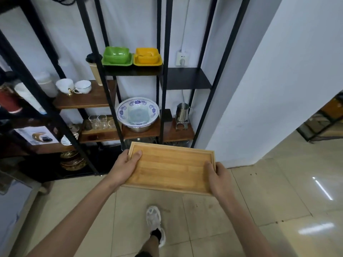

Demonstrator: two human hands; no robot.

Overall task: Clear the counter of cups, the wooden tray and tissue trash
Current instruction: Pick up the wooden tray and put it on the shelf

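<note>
Tray: one wooden tray is being held level in the air above the tiled floor, in front of the black shelf rack; it is carrying nothing.
Hands: two are showing. The left hand is gripping the tray's left short edge near the far corner, thumb lying on the inner face. The right hand is clamping the right short edge, thumb over the rim, fingers hidden underneath.
Tray and hands: the tray is sitting between the hands, touching both.
Square bowls: two are resting side by side on an upper black shelf, one green bowl and one yellow bowl, each on a matching dish.
Patterned bowl: one blue-and-white bowl is nesting in a metal bowl on a wooden shelf just beyond the tray's far edge.
Teacups: two white teacups are standing near each other on the left wooden shelf; their insides are not visible.
Glasses: several small clear glasses are grouped inside a shallow wooden holder; exact count unclear.
Lidded cup: one paper cup with a dark lid is standing behind a rack post.
Shoe: one white shoe is planted on the floor below the tray.
</note>
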